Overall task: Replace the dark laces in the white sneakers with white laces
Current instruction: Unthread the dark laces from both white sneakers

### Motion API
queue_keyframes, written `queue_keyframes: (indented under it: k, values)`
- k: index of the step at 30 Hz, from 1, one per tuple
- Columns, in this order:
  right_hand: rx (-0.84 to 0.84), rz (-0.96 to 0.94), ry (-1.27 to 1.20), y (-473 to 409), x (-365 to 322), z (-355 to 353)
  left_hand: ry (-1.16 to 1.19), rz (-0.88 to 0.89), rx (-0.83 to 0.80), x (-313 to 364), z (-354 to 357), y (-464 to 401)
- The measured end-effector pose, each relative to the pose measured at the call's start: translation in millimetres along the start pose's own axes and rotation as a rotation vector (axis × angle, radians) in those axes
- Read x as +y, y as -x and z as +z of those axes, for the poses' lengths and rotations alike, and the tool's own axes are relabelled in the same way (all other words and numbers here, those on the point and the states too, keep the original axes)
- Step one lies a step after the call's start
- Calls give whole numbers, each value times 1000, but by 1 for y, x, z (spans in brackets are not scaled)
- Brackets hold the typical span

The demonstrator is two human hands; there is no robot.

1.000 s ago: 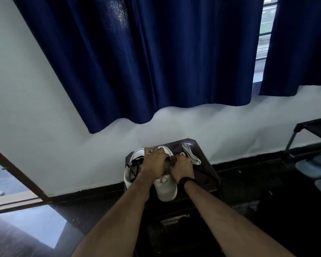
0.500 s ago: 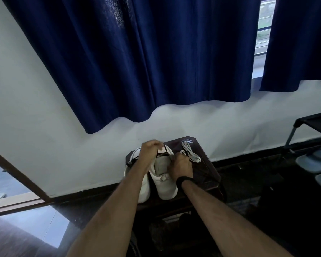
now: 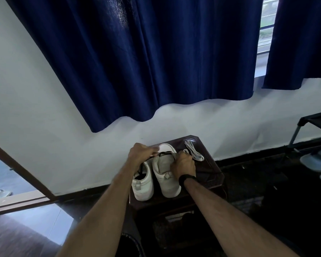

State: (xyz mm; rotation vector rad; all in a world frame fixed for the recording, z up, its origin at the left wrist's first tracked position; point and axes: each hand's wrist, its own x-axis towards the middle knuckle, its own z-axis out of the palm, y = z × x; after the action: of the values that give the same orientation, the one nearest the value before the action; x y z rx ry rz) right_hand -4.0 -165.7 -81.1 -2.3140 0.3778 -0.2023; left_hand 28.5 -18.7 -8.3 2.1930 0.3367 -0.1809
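Note:
Two white sneakers stand side by side on a small dark stool point(image 3: 209, 175), heels toward me: the left sneaker point(image 3: 143, 184) and the right sneaker point(image 3: 165, 175). A dark lace point(image 3: 162, 154) stretches across the right sneaker's front. My left hand point(image 3: 140, 153) is closed on one end of that lace, raised over the left sneaker's front. My right hand point(image 3: 183, 166) grips the right sneaker's side near the lace's other end. White laces point(image 3: 193, 150) lie loose on the stool's far right corner. More dark lace point(image 3: 140, 172) hangs into the left sneaker.
A white wall and dark blue curtains point(image 3: 137, 62) rise right behind the stool. A dark metal rack point(image 3: 315, 121) with grey footwear point(image 3: 315, 160) stands at the right. An open doorway point(image 3: 11, 182) lies at the left. The floor is dark.
My left hand has lifted off the right sneaker and moved up and left, drawing the dark lace out. The right sneaker's grey tongue now shows. My right hand stayed at the shoe.

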Motion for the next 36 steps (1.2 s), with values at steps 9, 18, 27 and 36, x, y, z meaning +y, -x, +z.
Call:
queue_keyframes:
  k: [9, 18, 27, 36]
  values:
    - [32, -25, -25, 0, 0, 0, 1135, 146, -6, 42, -14, 2]
    - [-46, -95, 43, 4, -1, -4, -630, 260, 428, -18, -6, 4]
    - [-43, -79, 30, 2, -1, -2, -956, 595, 255, -12, 46, -5]
    - [-24, -72, 40, 0, 1, 2, 322, 454, 538, 8, 27, 2]
